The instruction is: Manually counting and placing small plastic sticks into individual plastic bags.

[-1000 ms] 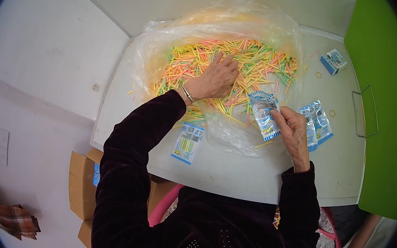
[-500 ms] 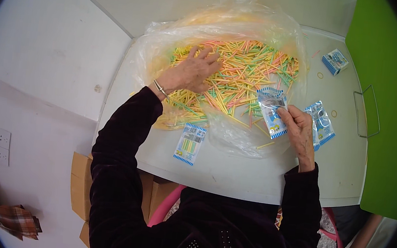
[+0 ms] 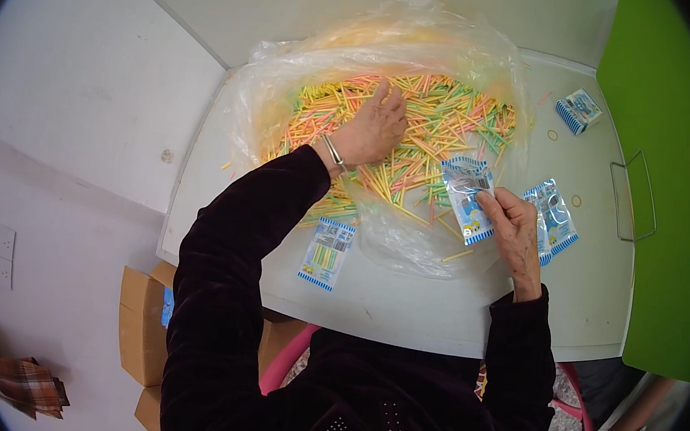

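- Yellow, pink and green sticks (image 3: 456, 114) lay heaped in a spread-out clear plastic bag (image 3: 405, 243).
- The left hand (image 3: 378, 128) was at the heap, its fingers loosely bent; whether any sticks were in its grasp was hidden.
- The right hand (image 3: 516, 229) pinched a blue-and-white packet (image 3: 462, 198) over the bag's right side.
- Another packet (image 3: 327, 254) lay flat, front-left on the pale table (image 3: 402, 314).
- Green panelling (image 3: 667, 275) stood at the right.

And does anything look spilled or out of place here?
Slightly: a yellow stick lies apart in front of the main pile, and a pink stick lies on the table, right of the plastic bag. Both look like strays.
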